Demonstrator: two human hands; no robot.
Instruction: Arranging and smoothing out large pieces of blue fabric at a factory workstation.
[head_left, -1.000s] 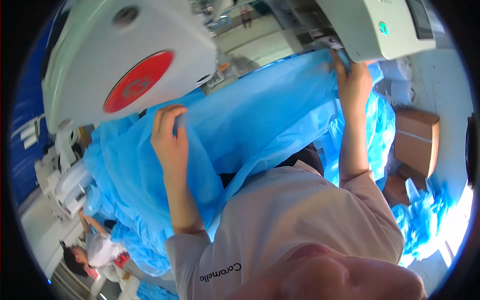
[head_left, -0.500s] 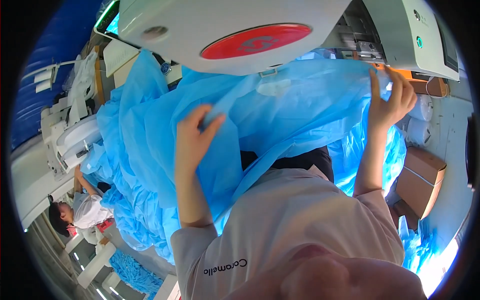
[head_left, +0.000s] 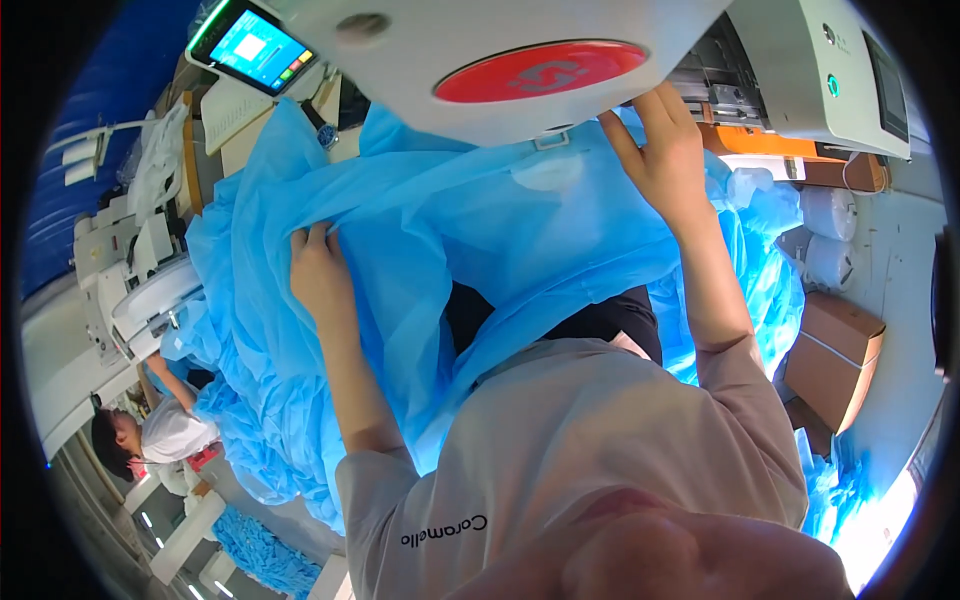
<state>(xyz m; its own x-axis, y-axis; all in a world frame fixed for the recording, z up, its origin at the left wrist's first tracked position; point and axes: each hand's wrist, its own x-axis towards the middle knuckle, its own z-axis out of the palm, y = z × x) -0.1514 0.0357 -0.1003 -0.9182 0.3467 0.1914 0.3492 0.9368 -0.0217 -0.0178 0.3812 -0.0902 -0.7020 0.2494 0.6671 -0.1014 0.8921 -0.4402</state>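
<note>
One head-worn fisheye view looks down at close range.

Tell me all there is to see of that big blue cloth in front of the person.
The blue cloth looks thin, light and slightly see-through. It lies loose and creased, partly over the dark trousers, bunching up toward the person's left; whether that is all one piece is unclear. Its far side runs under the white machine. The left hand's fingertips meet a fold; the right hand is over its far part, its grip unclear.
</note>
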